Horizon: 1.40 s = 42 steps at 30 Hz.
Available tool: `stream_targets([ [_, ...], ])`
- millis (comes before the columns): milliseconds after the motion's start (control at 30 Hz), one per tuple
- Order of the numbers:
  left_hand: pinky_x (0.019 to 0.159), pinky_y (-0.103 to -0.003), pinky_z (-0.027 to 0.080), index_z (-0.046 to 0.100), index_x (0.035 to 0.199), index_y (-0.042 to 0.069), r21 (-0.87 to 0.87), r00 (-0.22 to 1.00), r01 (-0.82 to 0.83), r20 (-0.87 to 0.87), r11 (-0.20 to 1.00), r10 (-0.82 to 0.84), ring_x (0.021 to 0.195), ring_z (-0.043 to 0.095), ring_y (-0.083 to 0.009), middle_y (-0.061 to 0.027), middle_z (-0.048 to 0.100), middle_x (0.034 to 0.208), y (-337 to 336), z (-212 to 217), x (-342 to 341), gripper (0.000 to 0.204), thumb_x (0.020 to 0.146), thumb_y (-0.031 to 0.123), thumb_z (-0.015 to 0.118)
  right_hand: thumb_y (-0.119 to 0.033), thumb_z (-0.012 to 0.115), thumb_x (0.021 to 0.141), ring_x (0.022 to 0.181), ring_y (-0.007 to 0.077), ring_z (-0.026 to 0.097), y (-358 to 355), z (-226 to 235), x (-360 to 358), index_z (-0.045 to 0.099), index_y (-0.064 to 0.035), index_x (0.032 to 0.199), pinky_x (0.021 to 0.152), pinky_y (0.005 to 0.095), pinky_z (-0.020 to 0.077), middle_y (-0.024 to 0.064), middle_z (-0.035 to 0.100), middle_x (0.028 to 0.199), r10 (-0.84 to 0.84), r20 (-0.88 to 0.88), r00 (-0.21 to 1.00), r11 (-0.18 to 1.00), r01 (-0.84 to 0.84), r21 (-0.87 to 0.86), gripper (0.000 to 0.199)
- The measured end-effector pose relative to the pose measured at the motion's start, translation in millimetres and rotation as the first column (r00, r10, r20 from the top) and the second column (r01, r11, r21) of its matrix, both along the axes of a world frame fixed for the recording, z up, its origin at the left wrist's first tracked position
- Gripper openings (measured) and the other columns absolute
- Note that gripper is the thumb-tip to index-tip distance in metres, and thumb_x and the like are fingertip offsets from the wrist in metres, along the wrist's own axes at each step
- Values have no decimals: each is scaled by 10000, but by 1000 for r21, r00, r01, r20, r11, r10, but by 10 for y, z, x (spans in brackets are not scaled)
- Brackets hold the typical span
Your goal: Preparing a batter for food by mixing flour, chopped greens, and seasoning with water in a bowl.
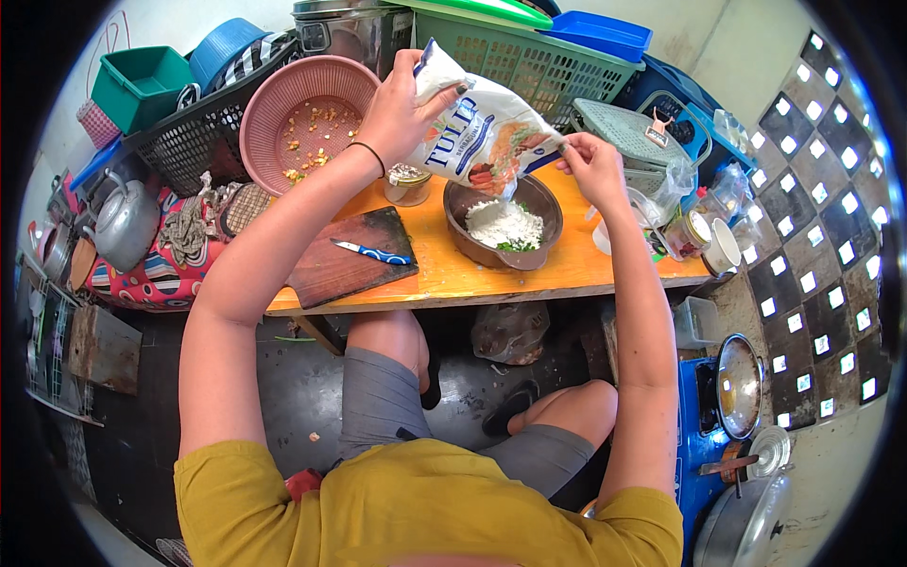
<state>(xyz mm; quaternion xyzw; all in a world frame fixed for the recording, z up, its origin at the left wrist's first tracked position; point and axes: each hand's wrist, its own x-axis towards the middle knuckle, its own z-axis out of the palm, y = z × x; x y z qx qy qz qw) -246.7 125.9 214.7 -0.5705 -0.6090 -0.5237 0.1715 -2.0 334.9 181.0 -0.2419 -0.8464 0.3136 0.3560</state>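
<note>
My left hand (404, 111) grips the upper left of a white and blue plastic flour bag (487, 128), fingers closed round it. With my right hand (593, 168) I pinch the bag's lower right corner. The bag is tilted over a brown bowl (529, 259), its lower edge just above the rim. White flour (504, 223) lies heaped inside the bowl, with chopped green leaves (518, 246) showing at the near side. Left of the bowl, a knife (373, 252) with a blue patterned handle rests on a dark wooden cutting board (326, 281).
A small glass jar (406, 189) stands behind the board. Further back sit a pink basin (260, 142) with food scraps and a green basket (501, 59). Jars and a white cup (724, 248) crowd the right end of the orange table (444, 288).
</note>
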Motion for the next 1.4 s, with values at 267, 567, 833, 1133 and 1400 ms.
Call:
stream_targets([
  [267,840,-447,543,442,1222,32,-11,999,29,32,1000,-28,1002,695,-373,-230,677,1068,-33,67,48,557,921,403,730,-78,615,992,758,85,705,-31,29,16,683,32,1065,667,218,546,37,721,844,11,1,1000,1000,-11,-6,148],
  [567,731,-371,575,439,1244,35,8,999,-5,-37,1000,5,895,728,-267,-183,695,1027,-4,37,20,510,963,378,691,-77,637,971,734,100,720,-10,41,34,693,34,1034,647,228,547,62,736,819,-4,-52,999,1000,4,1,139],
  [833,842,-455,549,434,1223,24,-17,1000,29,4,999,-29,1016,698,-365,-223,687,1060,-46,137,82,545,929,382,722,-92,626,992,726,90,700,-54,77,56,679,33,1065,654,218,540,40,721,850,22,-19,1000,999,-22,-27,154],
  [1133,840,-449,554,430,1217,29,-20,999,37,-7,999,-37,1005,703,-364,-219,686,1061,-66,182,130,544,930,388,720,-91,629,985,724,88,708,-23,50,49,692,27,1048,637,220,538,44,727,822,-10,-49,999,1000,10,-2,147],
  [1400,711,-359,578,429,1258,39,18,1000,-23,-2,1000,23,861,722,-243,-171,693,1023,-85,48,43,495,961,327,701,-74,639,959,710,114,729,-47,66,-3,700,23,1039,621,245,551,72,744,822,31,-56,998,999,-29,36,140],
])
